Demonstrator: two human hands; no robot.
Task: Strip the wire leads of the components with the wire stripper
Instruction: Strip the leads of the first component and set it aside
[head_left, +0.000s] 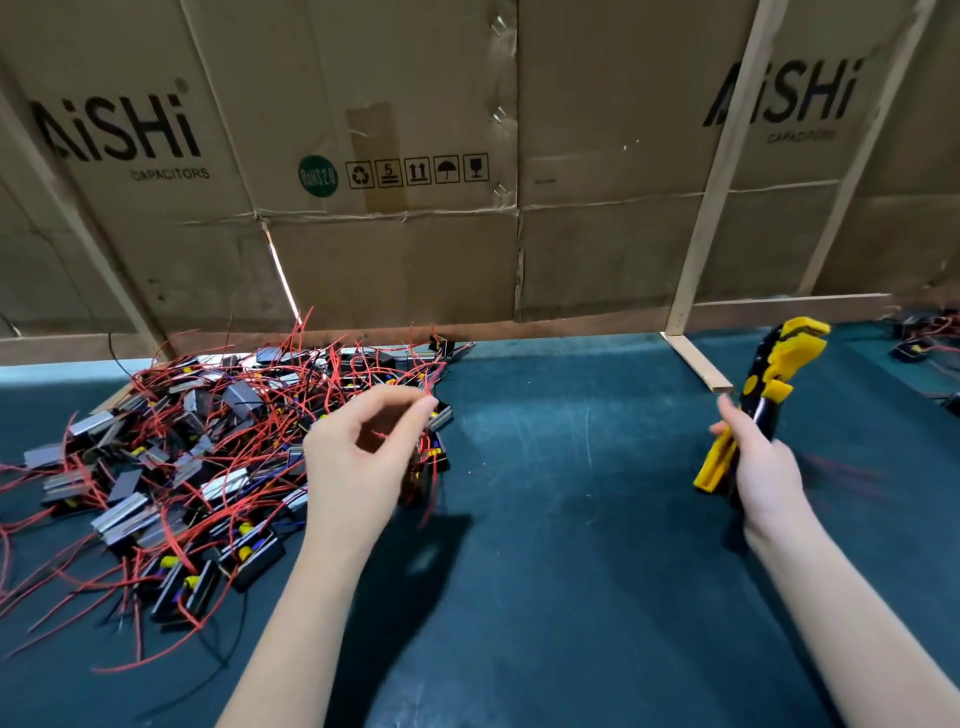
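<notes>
Fingers (415, 410) of the left hand (358, 457) curl inward at centre frame, thumb and forefinger pinching a red wire lead (427, 387) that rises from a small black component (423, 475) half hidden behind the palm. At right of frame, the right hand (761, 457) wraps its fingers around the handles of a yellow-and-black wire stripper (769, 384), held upright with its head toward the upper right and well apart from the lead. Whether the tool's mouth stands open cannot be told from this angle.

Across the left half of the frame, a heap of components (182, 457) with tangled red leads covers the dark green mat (545, 519); a few more components (919, 343) sit at the far right edge. Printed cardboard sheets (363, 156) on pale wooden battens close off the back.

By these signs, the work stands at the pick-and-present step: one piece is lifted off the pile's edge, not yet at the tool. Next, the lead end must be brought to the stripper's head, seated there, and the handles squeezed.
</notes>
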